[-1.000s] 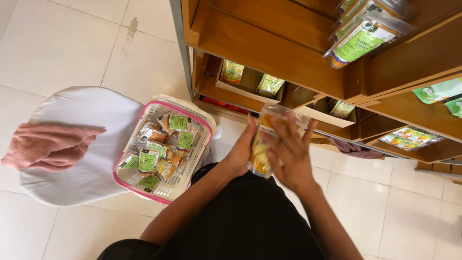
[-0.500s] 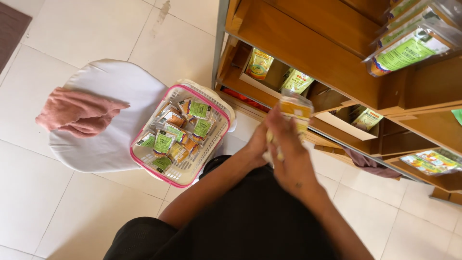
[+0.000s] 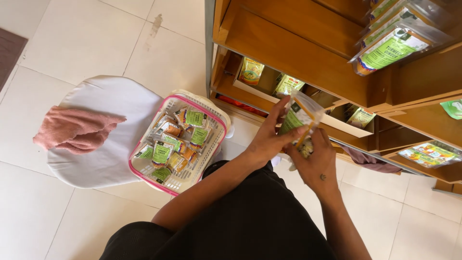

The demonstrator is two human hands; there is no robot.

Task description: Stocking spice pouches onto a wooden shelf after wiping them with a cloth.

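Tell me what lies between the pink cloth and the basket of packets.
In the head view, only the bare white seat cover lies between the pink cloth and the basket.

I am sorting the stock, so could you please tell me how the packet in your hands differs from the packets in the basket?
The held packet stands upright and single between the left hand and right hand; the basket packets lie flat and heaped in the pink-rimmed basket. The held packet looks larger. Both kinds are clear pouches with green labels.
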